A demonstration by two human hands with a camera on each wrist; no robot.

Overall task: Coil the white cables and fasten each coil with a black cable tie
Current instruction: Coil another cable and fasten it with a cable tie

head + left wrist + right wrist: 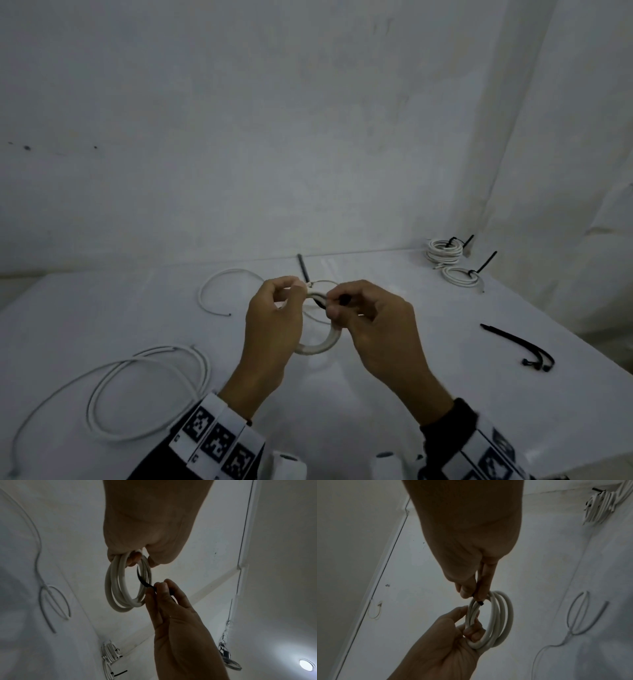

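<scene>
White table (376, 394) set into a corner, against a pale, faintly stained back wall (239, 120) with small dark marks at left. Side wall (582, 137) at right, creased like hung sheeting. Dim, bluish, even lighting; round ceiling lamp (307, 665) lit, and a thin dark line (245, 527) running across the ceiling.

Your right hand (371, 329) hides the black cable tie (320, 303) partly, loose white cable (113, 394) cut by left edge, tie's lock unclear.
</scene>
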